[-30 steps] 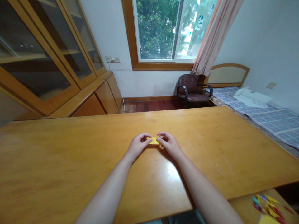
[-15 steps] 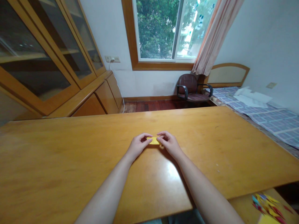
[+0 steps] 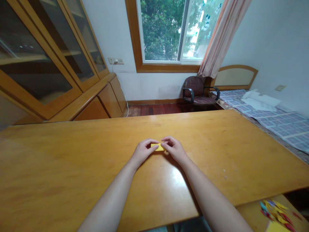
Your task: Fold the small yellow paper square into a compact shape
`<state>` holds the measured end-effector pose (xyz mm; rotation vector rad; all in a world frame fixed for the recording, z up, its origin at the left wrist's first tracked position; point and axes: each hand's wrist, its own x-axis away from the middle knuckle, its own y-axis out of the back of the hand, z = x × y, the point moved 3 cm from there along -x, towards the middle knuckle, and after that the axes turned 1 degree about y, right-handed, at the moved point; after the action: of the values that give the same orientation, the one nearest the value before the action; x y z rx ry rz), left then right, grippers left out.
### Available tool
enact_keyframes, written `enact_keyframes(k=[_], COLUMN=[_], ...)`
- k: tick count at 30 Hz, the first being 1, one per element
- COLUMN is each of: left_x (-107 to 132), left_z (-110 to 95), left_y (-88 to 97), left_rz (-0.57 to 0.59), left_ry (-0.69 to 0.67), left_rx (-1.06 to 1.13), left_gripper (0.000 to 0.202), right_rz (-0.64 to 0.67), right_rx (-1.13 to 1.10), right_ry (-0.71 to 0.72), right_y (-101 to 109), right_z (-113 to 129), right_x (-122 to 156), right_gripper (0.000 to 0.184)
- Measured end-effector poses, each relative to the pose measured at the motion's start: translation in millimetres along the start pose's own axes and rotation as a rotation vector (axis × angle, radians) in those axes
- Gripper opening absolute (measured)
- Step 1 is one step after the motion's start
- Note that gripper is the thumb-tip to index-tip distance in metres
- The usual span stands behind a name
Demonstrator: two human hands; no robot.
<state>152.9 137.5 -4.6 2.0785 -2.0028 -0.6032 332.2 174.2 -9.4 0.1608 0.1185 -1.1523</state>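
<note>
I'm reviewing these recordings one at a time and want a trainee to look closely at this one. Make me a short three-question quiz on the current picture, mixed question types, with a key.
1. Multiple choice: what colour is the small piece held by the left hand and the right hand?
A) red
B) yellow
C) blue

2. True or false: the chair near the window has armrests.

3. Fill in the missing word: the heap of coloured bits lies toward the lower ______ corner of the picture.

Key: 1. B; 2. True; 3. right
</note>
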Motion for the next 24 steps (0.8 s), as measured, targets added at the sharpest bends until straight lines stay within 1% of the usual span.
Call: enact_keyframes(k=[8, 14, 24], left_x=[1.0, -0.1, 1.2], left_z=[-3.6, -0.7, -3.9], left_y=[0.1, -1.1, 0.2], left_rz=[-0.01, -0.011, -0.03], left_ry=[0.012, 0.007, -0.001], left_rx=[0.006, 0.029, -0.019], left_gripper=[0.027, 0.025, 0.026], right_rz=[0.015, 0.01, 0.014], right_rx=[0.032, 0.016, -0.003], right_ry=[0.011, -0.006, -0.018], right_y=[-0.9, -1.0, -1.5], right_z=[3.5, 4.9, 4.7], right_x=[1.6, 2.0, 1.3], right_gripper=[0.023, 0.025, 0.028])
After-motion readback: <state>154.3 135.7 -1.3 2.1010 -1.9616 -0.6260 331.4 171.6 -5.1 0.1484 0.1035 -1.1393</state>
